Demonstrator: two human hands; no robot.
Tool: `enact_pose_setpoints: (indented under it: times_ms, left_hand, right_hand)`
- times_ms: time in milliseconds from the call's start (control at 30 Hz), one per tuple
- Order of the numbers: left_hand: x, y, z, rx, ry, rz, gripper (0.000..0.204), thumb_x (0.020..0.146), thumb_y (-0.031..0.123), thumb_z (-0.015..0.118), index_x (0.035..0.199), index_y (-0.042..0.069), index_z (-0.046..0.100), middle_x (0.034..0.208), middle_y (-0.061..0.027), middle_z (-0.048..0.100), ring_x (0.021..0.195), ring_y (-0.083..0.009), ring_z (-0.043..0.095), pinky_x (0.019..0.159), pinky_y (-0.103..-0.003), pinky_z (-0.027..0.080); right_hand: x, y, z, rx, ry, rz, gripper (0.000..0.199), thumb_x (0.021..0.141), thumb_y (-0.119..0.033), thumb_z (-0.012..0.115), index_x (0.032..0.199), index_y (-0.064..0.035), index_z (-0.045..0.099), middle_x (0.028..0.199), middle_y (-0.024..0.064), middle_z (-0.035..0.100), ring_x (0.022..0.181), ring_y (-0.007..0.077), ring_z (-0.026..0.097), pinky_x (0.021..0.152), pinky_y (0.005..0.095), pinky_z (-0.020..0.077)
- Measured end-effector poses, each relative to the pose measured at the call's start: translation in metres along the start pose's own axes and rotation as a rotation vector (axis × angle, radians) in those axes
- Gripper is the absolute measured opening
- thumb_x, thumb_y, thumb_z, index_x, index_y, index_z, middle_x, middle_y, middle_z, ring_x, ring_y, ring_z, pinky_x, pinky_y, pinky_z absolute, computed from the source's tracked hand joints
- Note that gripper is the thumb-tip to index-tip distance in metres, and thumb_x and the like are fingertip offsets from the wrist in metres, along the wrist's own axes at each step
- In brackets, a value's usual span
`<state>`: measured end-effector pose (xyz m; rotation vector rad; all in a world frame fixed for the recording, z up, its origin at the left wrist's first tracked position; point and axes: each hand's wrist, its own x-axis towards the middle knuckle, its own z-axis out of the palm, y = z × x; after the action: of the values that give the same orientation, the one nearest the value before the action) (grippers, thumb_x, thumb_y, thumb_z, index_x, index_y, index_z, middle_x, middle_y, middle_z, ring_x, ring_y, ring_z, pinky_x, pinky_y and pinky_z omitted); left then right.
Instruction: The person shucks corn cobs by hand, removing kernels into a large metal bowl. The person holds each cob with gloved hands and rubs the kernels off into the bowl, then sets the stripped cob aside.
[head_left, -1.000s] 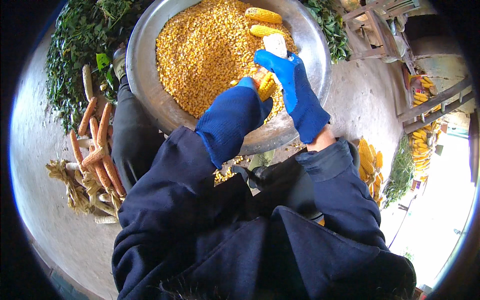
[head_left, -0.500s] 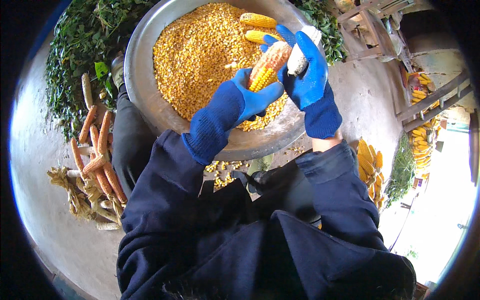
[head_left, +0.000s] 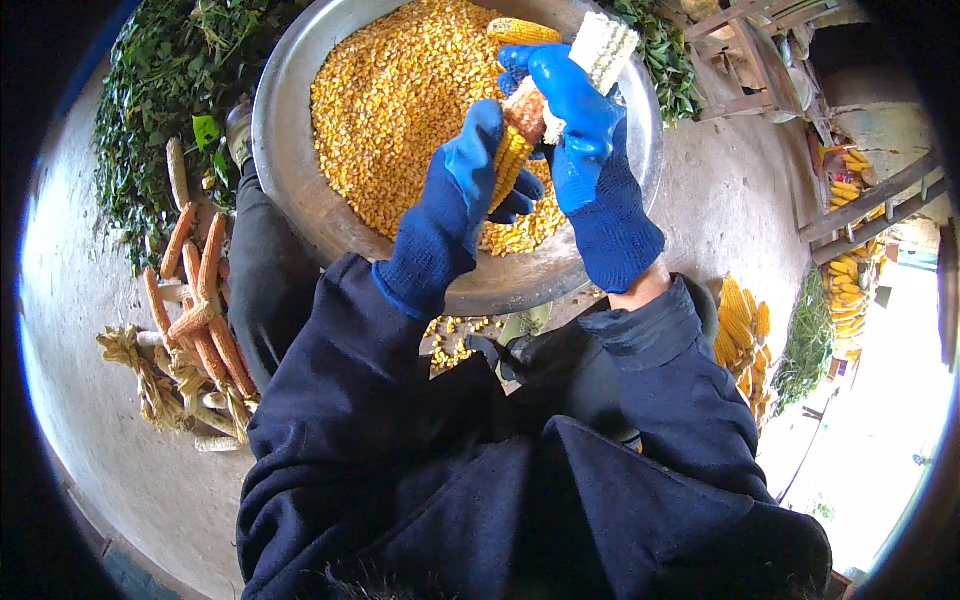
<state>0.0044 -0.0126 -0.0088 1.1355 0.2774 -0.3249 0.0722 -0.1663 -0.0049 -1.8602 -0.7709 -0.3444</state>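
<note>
A partly shelled ear of corn (head_left: 512,160) is gripped in my left hand (head_left: 462,170), yellow kernels on its near end and bare reddish cob at its far end. My right hand (head_left: 580,125), also in a blue glove, is closed around a white bare cob (head_left: 604,50). The cob lies across the ear's stripped end, where the two appear to touch. Both hands are over a wide metal basin (head_left: 282,190) filled with loose yellow kernels (head_left: 400,120). One whole yellow ear (head_left: 525,32) rests on the kernels beyond my hands.
On the floor at left lie reddish bare cobs (head_left: 205,290) and dry husks (head_left: 155,385). Green leafy plants (head_left: 150,130) are piled at the far left. Yellow ears (head_left: 738,325) are heaped at right, near a wooden frame (head_left: 760,60). Kernels are scattered below the basin.
My right hand has rolled over with the white cob, its back now facing up. My left hand has tilted the ear more upright and drawn it slightly leftward.
</note>
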Motion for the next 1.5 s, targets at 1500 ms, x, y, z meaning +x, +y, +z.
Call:
enact_pose_setpoints:
  times_ms: [1500]
  left_hand:
    - [-0.002,-0.006,-0.018,-0.143,-0.314,-0.058,0.052,0.101,0.051,0.045,0.129,0.008,0.053,0.104,-0.0172,0.07,0.075,-0.0224,0.071,0.063,-0.032,0.059]
  right_hand:
    - [0.029,-0.005,-0.012,0.272,-0.147,-0.075,0.032,0.102,-0.018,0.052,0.124,0.0025,0.062,0.119,0.016,0.066,0.112,0.0271,0.064,0.102,0.0389,0.0493]
